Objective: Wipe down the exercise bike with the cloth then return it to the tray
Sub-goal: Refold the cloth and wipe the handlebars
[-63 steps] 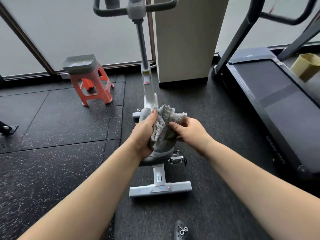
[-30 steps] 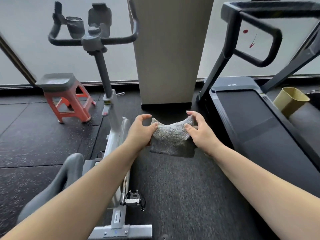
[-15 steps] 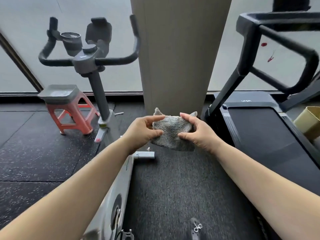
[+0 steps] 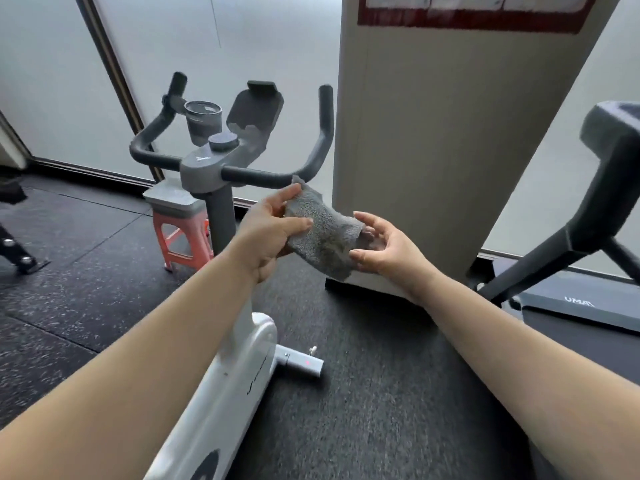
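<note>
A grey fluffy cloth (image 4: 323,233) is stretched between both my hands at mid-frame. My left hand (image 4: 268,233) pinches its upper left end, just below the right handlebar of the exercise bike (image 4: 211,164). My right hand (image 4: 384,251) holds the lower right end with curled fingers. The bike has a dark grey handlebar, a cup holder and a white body (image 4: 239,368) that runs down under my left forearm. The grey tray (image 4: 169,197) sits on an orange stool (image 4: 173,240) behind the bike's post.
A beige pillar (image 4: 433,150) stands straight behind the cloth. A treadmill (image 4: 585,303) with a dark frame is at the right. The floor is black rubber matting, with frosted glass walls behind. A black equipment foot (image 4: 17,251) shows at the left edge.
My view has risen and moved closer to the handlebar. Both hands have lifted the cloth up and left toward the right handlebar, and the cloth now hangs slanted between them.
</note>
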A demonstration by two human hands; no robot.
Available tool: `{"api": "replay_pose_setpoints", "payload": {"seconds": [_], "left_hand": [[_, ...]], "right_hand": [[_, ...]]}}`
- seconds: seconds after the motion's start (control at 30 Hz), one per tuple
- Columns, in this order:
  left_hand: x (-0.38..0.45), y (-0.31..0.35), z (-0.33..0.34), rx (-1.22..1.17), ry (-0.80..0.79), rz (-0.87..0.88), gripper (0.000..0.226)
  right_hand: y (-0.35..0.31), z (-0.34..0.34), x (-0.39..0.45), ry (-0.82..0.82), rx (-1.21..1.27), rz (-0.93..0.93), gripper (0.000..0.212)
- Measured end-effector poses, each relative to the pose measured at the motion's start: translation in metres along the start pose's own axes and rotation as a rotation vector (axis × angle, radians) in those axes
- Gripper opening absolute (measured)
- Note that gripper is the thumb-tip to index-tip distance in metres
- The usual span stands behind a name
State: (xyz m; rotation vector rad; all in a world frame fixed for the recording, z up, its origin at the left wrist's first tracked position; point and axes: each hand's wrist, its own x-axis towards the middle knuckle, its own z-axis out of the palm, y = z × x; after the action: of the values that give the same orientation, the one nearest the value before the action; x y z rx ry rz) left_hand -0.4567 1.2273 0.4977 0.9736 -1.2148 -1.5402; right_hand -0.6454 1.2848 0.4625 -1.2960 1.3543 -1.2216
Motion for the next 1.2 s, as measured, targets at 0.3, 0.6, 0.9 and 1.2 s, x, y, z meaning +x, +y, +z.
{"api": "replay_pose_setpoints", "payload": {"seconds": [0.3, 0.6, 0.9, 1.2], "left_hand": [[0.12, 0.085, -0.063, 0.268, 0.377, 0.322, 0.058], [0.226, 0.047, -0.009, 0.689, 0.044, 0.305, 0.047], [0.244, 0.039, -0.005, 0.647, -0.102, 0.186, 0.038], [0.24, -0.002, 0.041, 1.399, 0.026, 0.069, 0.082]], "right_hand": [[0.002, 0.004, 0.133, 0.099, -0.107, -0.007, 0.052], [0.0, -0.009, 0.238, 0.282, -0.054, 0.05, 0.045], [-0.005, -0.037, 0.284, 0.291, 0.015, 0.037, 0.034], [-0.029, -0.047, 0.328, 0.095, 0.019, -0.009, 0.033]]}}
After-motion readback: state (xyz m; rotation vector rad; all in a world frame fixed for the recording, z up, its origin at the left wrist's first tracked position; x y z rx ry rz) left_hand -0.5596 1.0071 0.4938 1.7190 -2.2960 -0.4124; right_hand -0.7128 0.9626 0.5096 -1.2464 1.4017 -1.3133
